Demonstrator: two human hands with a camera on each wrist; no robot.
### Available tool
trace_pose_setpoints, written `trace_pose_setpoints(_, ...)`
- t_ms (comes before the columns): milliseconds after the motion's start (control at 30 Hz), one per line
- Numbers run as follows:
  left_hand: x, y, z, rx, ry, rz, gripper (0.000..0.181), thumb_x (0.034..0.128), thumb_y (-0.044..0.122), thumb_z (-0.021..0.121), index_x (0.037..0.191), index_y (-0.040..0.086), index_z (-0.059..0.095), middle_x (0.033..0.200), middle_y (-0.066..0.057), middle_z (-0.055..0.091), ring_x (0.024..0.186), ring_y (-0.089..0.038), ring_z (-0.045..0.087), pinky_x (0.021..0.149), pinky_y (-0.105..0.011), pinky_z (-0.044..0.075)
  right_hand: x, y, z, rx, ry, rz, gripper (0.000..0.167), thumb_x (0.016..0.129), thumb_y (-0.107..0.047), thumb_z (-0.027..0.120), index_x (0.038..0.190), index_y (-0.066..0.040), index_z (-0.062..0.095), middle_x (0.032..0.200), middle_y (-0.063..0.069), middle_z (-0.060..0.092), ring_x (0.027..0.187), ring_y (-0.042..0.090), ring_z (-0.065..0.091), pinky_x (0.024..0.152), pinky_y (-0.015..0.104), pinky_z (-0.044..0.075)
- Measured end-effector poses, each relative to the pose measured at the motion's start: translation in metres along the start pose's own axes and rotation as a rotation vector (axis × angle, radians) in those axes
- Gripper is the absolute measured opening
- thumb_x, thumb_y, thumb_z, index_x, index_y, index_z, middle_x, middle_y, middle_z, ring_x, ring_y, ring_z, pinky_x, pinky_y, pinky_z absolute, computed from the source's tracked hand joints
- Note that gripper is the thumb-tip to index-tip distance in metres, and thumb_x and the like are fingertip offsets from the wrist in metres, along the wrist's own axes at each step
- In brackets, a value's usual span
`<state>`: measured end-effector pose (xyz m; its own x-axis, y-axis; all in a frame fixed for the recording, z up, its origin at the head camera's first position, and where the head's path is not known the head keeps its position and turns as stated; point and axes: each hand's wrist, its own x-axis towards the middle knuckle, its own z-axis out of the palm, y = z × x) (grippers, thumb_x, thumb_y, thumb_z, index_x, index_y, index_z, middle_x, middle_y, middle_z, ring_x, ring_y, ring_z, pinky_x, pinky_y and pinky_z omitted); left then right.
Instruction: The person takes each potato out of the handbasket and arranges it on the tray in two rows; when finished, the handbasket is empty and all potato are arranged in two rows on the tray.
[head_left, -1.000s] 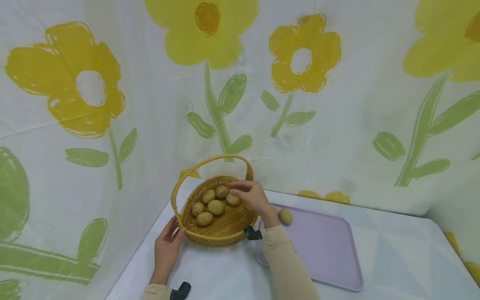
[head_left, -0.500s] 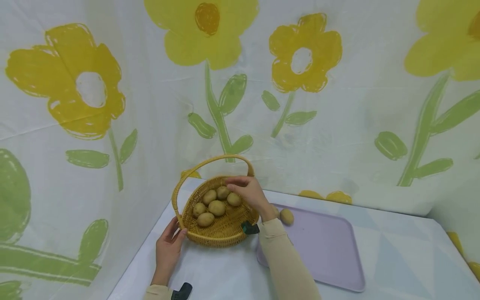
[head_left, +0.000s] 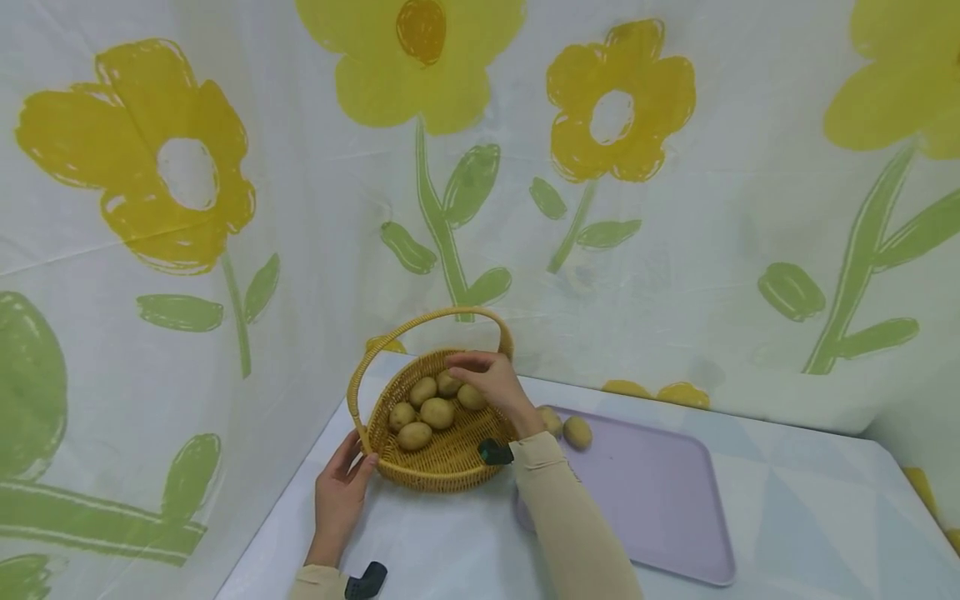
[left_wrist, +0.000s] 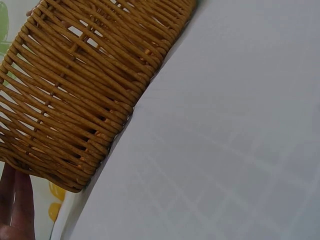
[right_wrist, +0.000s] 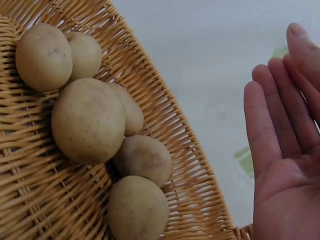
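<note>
The left hand (head_left: 341,497) grasps the side of the wicker basket (head_left: 442,481), potatoes (head_left: 437,413) inside, at the far left corner of the worktop (head_left: 442,542). Over the basket's far side is the right hand (head_left: 497,385) (fingers (right_wrist: 262,122) released, nearly straight).

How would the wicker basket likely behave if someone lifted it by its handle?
The wicker basket would probably keep its shape, since its handle stands arched unsupported at the top. It may tip toward the far left, where the potatoes inside bunch. Those potatoes, rounded and loose, might then roll.
</note>
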<state>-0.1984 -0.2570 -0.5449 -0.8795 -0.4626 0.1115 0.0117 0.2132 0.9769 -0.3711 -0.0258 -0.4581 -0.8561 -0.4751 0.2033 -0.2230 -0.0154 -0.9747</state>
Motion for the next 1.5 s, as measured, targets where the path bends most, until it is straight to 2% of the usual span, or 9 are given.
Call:
trace_pose_setpoints(167, 0.001, -0.001, 0.000, 0.003, 0.002, -0.010, 0.062, 0.0972, 0.018, 0.072, 0.153, 0.009, 0.046, 0.156, -0.013, 0.050, 0.113, 0.025, 0.044, 0.096, 0.002, 0.047, 0.000, 0.003, 0.004, -0.008, -0.003, 0.020, 0.030, 0.093, -0.015, 0.076, 0.120, -0.002, 0.073, 0.124, 0.013, 0.074, 0.115, 0.020, 0.069, 0.103, 0.031, 0.060)
trace_pose_setpoints(367, 0.000, -0.002, 0.000, -0.003, 0.009, 0.023, 0.061, 0.0965, 0.017, 0.073, 0.151, 0.005, 0.047, 0.153, -0.018, 0.052, 0.112, 0.025, 0.046, 0.095, 0.002, 0.048, 0.000, 0.011, 0.008, -0.098, -0.010, 0.040, 0.028, 0.092, -0.019, 0.078, 0.118, -0.008, 0.076, 0.122, 0.007, 0.075, 0.113, 0.019, 0.069, 0.099, 0.030, 0.061)
trace_pose_setpoints(633, -0.001, 0.004, -0.001, 0.007, 0.005, 0.008, 0.063, 0.0964, 0.020, 0.073, 0.152, 0.008, 0.047, 0.154, -0.016, 0.051, 0.126, 0.007, 0.051, 0.096, 0.002, 0.047, -0.001, 0.011, 0.010, -0.212, -0.083, 0.104, 0.038, 0.091, -0.022, 0.079, 0.127, -0.012, 0.073, 0.128, 0.001, 0.072, 0.121, 0.023, 0.066, 0.106, 0.039, 0.059)
trace_pose_setpoints(900, -0.001, 0.005, -0.002, -0.008, -0.006, 0.005, 0.064, 0.0968, 0.017, 0.072, 0.153, 0.006, 0.045, 0.155, -0.018, 0.048, 0.113, 0.025, 0.044, 0.095, 0.004, 0.046, 0.000, 0.014, 0.012, -0.306, -0.128, 0.092, 0.040, 0.091, -0.025, 0.079, 0.128, -0.012, 0.072, 0.128, 0.002, 0.072, 0.119, 0.021, 0.067, 0.105, 0.038, 0.060)
trace_pose_setpoints(1167, -0.002, 0.002, -0.001, -0.039, 0.001, 0.005, 0.063, 0.0966, 0.015, 0.072, 0.153, 0.007, 0.045, 0.155, -0.018, 0.049, 0.113, 0.025, 0.046, 0.096, 0.002, 0.048, 0.003, 0.019, 0.013, -0.416, -0.178, 0.070, 0.044, 0.089, -0.031, 0.081, 0.129, -0.015, 0.072, 0.130, 0.002, 0.072, 0.119, 0.020, 0.068, 0.102, 0.033, 0.061)
trace_pose_setpoints(1500, -0.002, 0.006, 0.000, -0.031, -0.001, 0.008, 0.063, 0.0964, 0.015, 0.072, 0.153, 0.004, 0.045, 0.155, -0.018, 0.049, 0.111, 0.025, 0.045, 0.096, 0.003, 0.047, 0.003, 0.019, 0.013, -0.485, -0.209, 0.093, 0.044, 0.091, -0.034, 0.079, 0.130, -0.015, 0.071, 0.131, 0.004, 0.071, 0.124, 0.022, 0.066, 0.107, 0.037, 0.059)
